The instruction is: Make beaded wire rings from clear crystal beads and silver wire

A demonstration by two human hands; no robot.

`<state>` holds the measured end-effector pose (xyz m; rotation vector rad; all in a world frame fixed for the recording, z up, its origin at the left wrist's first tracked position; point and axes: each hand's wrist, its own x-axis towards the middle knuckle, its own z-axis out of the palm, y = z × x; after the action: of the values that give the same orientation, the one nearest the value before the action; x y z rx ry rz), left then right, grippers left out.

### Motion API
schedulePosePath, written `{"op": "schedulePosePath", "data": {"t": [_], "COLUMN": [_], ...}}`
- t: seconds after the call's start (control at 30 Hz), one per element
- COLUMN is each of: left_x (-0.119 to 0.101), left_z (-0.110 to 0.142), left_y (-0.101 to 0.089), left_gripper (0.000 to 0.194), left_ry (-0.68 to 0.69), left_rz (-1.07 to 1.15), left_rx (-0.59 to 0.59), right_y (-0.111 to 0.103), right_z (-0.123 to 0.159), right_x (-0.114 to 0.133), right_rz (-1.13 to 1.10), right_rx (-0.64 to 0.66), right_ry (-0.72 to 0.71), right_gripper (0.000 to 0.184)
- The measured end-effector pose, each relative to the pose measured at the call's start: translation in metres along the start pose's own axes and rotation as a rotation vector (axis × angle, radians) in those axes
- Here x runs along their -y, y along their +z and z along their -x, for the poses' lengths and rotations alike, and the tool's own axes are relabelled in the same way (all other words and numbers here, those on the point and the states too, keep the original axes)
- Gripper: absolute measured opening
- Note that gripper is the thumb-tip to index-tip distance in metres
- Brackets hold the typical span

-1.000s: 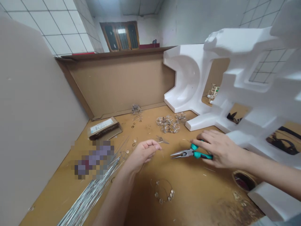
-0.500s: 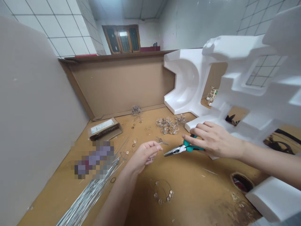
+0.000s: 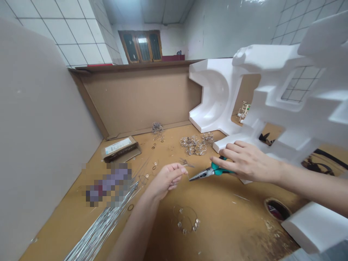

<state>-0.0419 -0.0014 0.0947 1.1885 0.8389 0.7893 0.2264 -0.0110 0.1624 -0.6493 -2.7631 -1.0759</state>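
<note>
My right hand (image 3: 241, 161) is closed around the teal handles of long-nose pliers (image 3: 208, 173), whose jaws point left. My left hand (image 3: 170, 177) pinches a thin piece of wire (image 3: 187, 175) between thumb and fingertips. The wire's free end is at the tips of the plier jaws; I cannot tell whether they clamp it. Below my hands lies a wire loop strung with clear beads (image 3: 195, 225). Just behind my left fingertips are small pointed metal pieces (image 3: 187, 163).
A bundle of straight metal wires (image 3: 102, 221) lies at left, with a small cardboard box (image 3: 121, 148) farther back. Bent wire rings (image 3: 193, 145) are heaped behind the pliers. White foam packing (image 3: 217, 90) stands at right, near a round hole (image 3: 277, 209) in the table.
The pliers have rolled slightly in my right hand, while their tips stay by the wire. My left hand keeps its pinch in almost the same place.
</note>
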Motion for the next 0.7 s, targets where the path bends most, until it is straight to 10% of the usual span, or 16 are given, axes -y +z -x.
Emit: {"op": "schedulePosePath", "data": {"t": [0.47,0.7], "left_x": [0.006,0.009], "left_z": [-0.004,-0.001], "left_y": [-0.001,0.016], "left_gripper": [0.023,0.026], "left_ry": [-0.002,0.262], "left_rz": [0.024,-0.346], "left_rx": [0.034,-0.172], "right_y": [-0.004,-0.013], "right_z": [-0.002,0.0], "right_x": [0.004,0.004], "right_rz": [-0.128,-0.874], "right_rx": [-0.001,0.473], "right_ry": [0.062,0.467], "right_gripper": [0.03,0.013]}}
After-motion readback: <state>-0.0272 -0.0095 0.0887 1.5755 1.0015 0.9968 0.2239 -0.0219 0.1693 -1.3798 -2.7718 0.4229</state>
